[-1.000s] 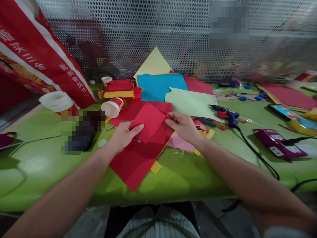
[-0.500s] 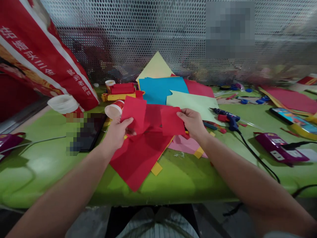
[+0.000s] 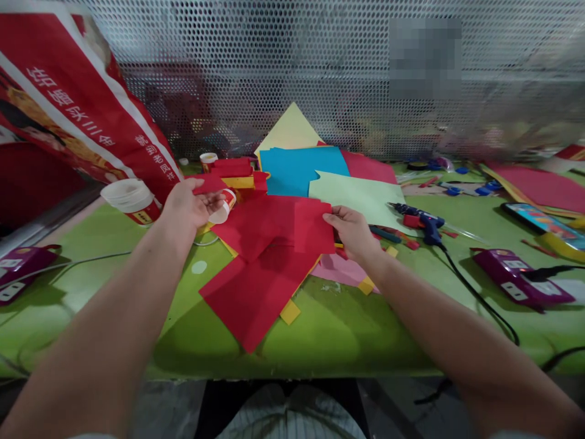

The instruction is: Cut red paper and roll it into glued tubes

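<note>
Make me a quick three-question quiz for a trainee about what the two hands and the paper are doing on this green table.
1. True or false: the right hand pinches a red paper piece by its edge.
2. What does the left hand hold? A. a small red paper piece B. the glue gun C. the blue sheet
3. Fill in: the large red sheet lies flat on the green ______.

Key: 1 true. 2 A. 3 table.
</note>
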`<action>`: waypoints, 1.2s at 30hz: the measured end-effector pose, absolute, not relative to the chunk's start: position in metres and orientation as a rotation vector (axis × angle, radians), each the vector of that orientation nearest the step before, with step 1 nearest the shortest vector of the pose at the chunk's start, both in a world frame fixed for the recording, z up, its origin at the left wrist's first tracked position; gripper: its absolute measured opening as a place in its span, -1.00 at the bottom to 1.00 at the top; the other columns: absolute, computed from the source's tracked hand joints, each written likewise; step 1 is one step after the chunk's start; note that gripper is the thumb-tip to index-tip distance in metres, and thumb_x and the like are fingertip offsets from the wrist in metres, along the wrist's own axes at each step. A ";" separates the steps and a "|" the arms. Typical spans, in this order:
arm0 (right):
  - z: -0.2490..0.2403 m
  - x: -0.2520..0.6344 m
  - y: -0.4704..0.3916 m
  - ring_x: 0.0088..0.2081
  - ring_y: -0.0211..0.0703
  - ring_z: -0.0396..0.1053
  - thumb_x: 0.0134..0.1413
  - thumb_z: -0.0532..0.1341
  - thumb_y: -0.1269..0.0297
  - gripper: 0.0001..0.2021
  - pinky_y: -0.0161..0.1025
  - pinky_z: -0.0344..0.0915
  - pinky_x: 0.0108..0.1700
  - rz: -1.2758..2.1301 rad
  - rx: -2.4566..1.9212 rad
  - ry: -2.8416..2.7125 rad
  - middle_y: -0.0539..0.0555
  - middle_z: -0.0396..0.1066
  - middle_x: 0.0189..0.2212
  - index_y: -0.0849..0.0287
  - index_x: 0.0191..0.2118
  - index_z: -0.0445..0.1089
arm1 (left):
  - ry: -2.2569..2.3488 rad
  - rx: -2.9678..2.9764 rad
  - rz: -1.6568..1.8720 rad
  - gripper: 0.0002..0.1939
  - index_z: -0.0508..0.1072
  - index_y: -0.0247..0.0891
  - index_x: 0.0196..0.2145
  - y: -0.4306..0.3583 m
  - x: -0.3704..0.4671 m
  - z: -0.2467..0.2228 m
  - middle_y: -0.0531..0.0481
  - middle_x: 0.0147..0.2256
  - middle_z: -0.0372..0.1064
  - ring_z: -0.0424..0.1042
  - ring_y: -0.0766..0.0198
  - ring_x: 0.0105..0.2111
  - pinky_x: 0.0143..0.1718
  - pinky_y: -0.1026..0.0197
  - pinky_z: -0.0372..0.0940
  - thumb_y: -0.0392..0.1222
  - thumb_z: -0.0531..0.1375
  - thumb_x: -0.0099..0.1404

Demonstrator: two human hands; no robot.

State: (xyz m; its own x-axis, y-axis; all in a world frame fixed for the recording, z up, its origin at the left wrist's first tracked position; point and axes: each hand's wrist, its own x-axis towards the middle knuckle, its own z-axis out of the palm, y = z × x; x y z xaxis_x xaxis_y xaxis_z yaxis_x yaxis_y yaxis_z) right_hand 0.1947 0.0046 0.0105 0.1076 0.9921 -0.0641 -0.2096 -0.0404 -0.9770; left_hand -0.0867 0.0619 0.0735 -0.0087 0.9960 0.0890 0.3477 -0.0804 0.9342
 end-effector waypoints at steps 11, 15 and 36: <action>0.017 0.180 -0.011 -0.55 -0.30 0.33 -0.37 0.38 0.22 -0.75 -0.32 0.28 -0.49 1.389 -1.036 -0.986 -0.06 0.40 -0.60 0.16 -0.50 0.34 | 1.174 1.113 1.145 -0.79 0.36 -0.22 -0.28 -0.015 -0.010 0.048 0.08 -0.42 0.39 0.32 0.41 -0.63 -0.70 0.36 0.17 -0.24 0.24 0.08; 0.014 0.174 -0.019 -0.48 -0.27 0.36 -0.28 0.35 0.14 -0.74 -0.27 0.33 -0.39 1.442 -0.992 -1.153 -0.03 0.41 -0.54 0.16 -0.45 0.35 | 0.981 1.095 0.982 -0.80 0.43 -0.28 -0.35 -0.022 0.004 0.030 0.01 -0.40 0.44 0.40 0.35 -0.47 -0.45 0.29 0.31 -0.17 0.29 0.04; 0.006 0.185 -0.023 0.04 -0.03 0.27 0.06 0.17 0.38 -0.88 0.01 0.28 0.00 -0.024 -0.644 -2.164 0.11 0.42 -0.11 0.06 -0.31 0.43 | 0.936 0.882 1.197 -0.82 0.41 -0.30 -0.48 -0.012 -0.011 0.023 0.10 -0.57 0.39 0.35 0.40 -0.62 -0.63 0.35 0.28 -0.25 0.33 -0.07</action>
